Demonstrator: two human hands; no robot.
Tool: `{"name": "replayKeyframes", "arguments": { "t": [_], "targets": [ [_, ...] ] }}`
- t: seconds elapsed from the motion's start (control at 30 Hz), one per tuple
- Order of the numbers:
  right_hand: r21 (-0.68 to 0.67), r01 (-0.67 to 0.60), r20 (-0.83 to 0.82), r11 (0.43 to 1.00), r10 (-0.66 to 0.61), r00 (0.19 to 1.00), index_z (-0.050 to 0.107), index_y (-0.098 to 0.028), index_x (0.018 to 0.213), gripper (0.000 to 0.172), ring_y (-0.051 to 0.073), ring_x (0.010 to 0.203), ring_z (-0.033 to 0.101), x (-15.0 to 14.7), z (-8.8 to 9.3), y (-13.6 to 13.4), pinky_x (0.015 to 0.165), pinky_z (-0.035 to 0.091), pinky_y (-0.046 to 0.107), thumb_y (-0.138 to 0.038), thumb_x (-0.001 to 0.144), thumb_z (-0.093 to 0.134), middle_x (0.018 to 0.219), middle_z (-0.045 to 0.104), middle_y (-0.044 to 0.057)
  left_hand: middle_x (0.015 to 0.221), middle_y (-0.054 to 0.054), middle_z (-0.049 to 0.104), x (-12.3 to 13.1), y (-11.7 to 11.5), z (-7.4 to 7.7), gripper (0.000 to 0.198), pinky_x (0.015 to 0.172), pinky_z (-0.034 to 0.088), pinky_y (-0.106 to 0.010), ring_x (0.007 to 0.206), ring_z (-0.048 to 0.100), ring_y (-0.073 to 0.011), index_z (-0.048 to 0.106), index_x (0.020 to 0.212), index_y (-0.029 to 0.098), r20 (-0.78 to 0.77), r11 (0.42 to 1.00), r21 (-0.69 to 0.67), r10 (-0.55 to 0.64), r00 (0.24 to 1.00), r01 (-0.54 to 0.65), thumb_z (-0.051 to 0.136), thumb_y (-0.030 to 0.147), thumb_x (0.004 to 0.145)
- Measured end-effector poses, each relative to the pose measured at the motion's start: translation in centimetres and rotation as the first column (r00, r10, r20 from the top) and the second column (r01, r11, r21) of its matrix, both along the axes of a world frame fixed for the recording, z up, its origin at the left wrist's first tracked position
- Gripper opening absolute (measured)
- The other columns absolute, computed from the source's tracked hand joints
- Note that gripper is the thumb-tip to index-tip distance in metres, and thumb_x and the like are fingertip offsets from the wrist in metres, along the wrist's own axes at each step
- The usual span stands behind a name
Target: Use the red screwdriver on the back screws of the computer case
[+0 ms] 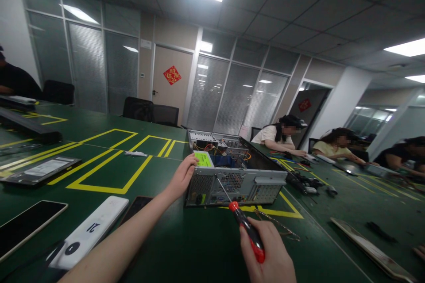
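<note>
Metal case (241, 174) lies beyond the right grip (271, 247) — wrapped around a red-black screwdriver (247, 226).

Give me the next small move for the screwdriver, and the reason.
I'd probably check how the screwdriver sits before turning it. The right hand points it at the vented panel of the open computer case, but whether the tip meets a screw is too small to tell. The left hand is at the corner by the green label, so it could steady the case.
</note>
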State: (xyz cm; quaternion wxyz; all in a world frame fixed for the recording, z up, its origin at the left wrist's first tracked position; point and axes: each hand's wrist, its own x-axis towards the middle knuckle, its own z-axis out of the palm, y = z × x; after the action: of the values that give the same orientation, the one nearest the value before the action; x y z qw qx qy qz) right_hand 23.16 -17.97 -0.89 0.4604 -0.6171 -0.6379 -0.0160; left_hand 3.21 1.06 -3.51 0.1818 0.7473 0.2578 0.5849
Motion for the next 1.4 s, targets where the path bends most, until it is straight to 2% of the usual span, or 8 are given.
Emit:
{"name": "replayKeyframes", "arguments": {
  "t": [0.2, 0.4, 0.5, 0.6, 0.83, 1.0, 1.2, 1.4],
  "targets": [
    [-0.317, -0.170, -0.460, 0.933, 0.005, 0.888, 0.056, -0.022, 0.089, 0.036, 0.016, 0.048, 0.054, 2.1, -0.6, 1.2, 0.041, 0.038, 0.023, -0.054, 0.075, 0.053, 0.055, 0.058, -0.001, 0.109, -0.010, 0.055, 0.1, 0.0, 0.1, 0.029, 0.106, 0.031, -0.042, 0.125, 0.039, -0.0226, 0.049, 0.089, 0.019, 0.008, 1.000, 0.006, 0.010, 1.000, -0.010, 0.030, 0.041, 0.092],
    [-0.059, -0.785, -0.996, 0.617, -0.085, 0.008, 0.054, -0.013, 0.073, 0.039, -0.002, 0.033, 0.013, 2.1, -1.6, 1.1, 0.034, 0.013, 0.009, -0.050, 0.066, 0.068, 0.039, 0.028, -0.013, 0.109, -0.010, 0.055, 0.1, -0.1, 0.2, 0.028, 0.106, 0.031, -0.042, 0.125, 0.039, -0.0222, 0.049, 0.090, 0.020, 0.005, 1.000, 0.005, 0.012, 1.000, -0.012, 0.030, 0.040, 0.092],
    [0.086, -0.833, -0.958, 0.547, -0.183, -0.219, 0.059, -0.009, 0.078, 0.037, -0.005, 0.037, 0.019, 1.1, -0.6, 0.6, 0.035, 0.013, 0.003, -0.042, 0.065, 0.072, 0.050, 0.041, -0.009, 0.110, -0.010, 0.055, 0.1, -0.1, 0.1, 0.027, 0.106, 0.031, -0.042, 0.125, 0.039, -0.0221, 0.049, 0.091, 0.020, 0.003, 1.000, 0.004, 0.012, 1.000, -0.012, 0.030, 0.039, 0.093],
    [0.079, -0.873, -0.939, 0.482, -0.259, -0.228, 0.061, -0.011, 0.089, 0.035, -0.004, 0.043, 0.031, 0.0, 0.0, 0.6, 0.034, 0.012, 0.003, -0.035, 0.067, 0.072, 0.069, 0.055, -0.001, 0.111, -0.010, 0.055, 0.1, 0.0, 0.1, 0.026, 0.106, 0.030, -0.042, 0.126, 0.038, -0.0222, 0.050, 0.091, 0.019, 0.007, 1.000, 0.005, 0.013, 1.000, -0.013, 0.031, 0.037, 0.093],
    [0.203, -0.841, -0.917, 0.502, -0.205, -0.343, 0.056, -0.012, 0.068, 0.031, -0.003, 0.032, 0.020, 0.2, -0.8, 1.1, 0.031, 0.017, 0.005, -0.041, 0.071, 0.067, 0.042, 0.035, -0.011, 0.112, -0.010, 0.055, 0.2, 0.1, 0.0, 0.027, 0.107, 0.030, -0.042, 0.127, 0.037, -0.0223, 0.050, 0.092, 0.019, 0.014, 1.000, -0.005, 0.005, 1.000, -0.005, 0.031, 0.038, 0.093],
    [0.123, -0.823, -0.843, 0.555, -0.379, -0.382, 0.058, -0.009, 0.087, 0.032, 0.002, 0.052, 0.048, -0.4, -0.9, 1.3, 0.039, 0.034, 0.007, -0.035, 0.072, 0.067, 0.070, 0.056, 0.001, 0.111, -0.010, 0.055, 0.2, 0.1, -0.1, 0.027, 0.107, 0.030, -0.042, 0.126, 0.038, -0.0220, 0.050, 0.092, 0.019, 0.016, 1.000, -0.001, 0.006, 1.000, -0.006, 0.031, 0.038, 0.093],
    [0.253, -0.811, -0.802, 0.527, -0.356, -0.481, 0.056, -0.007, 0.086, 0.032, -0.001, 0.039, 0.032, -0.1, -0.9, 1.6, 0.029, 0.019, 0.007, -0.033, 0.072, 0.068, 0.059, 0.046, -0.005, 0.110, -0.010, 0.055, 0.3, 0.2, 0.0, 0.026, 0.106, 0.030, -0.041, 0.125, 0.039, -0.0218, 0.050, 0.091, 0.018, 0.029, 1.000, 0.025, -0.010, 1.000, 0.009, 0.031, 0.036, 0.093],
    [0.201, -0.828, -0.753, 0.523, -0.459, -0.472, 0.053, -0.007, 0.082, 0.026, 0.002, 0.048, 0.046, -0.1, -1.3, 1.9, 0.041, 0.037, 0.008, -0.029, 0.076, 0.065, 0.061, 0.048, -0.003, 0.110, -0.010, 0.055, 0.2, 0.2, -0.1, 0.025, 0.106, 0.029, -0.041, 0.126, 0.038, -0.0220, 0.050, 0.092, 0.019, 0.028, 1.000, 0.022, -0.016, 0.999, 0.016, 0.031, 0.035, 0.093]
  ]
}}
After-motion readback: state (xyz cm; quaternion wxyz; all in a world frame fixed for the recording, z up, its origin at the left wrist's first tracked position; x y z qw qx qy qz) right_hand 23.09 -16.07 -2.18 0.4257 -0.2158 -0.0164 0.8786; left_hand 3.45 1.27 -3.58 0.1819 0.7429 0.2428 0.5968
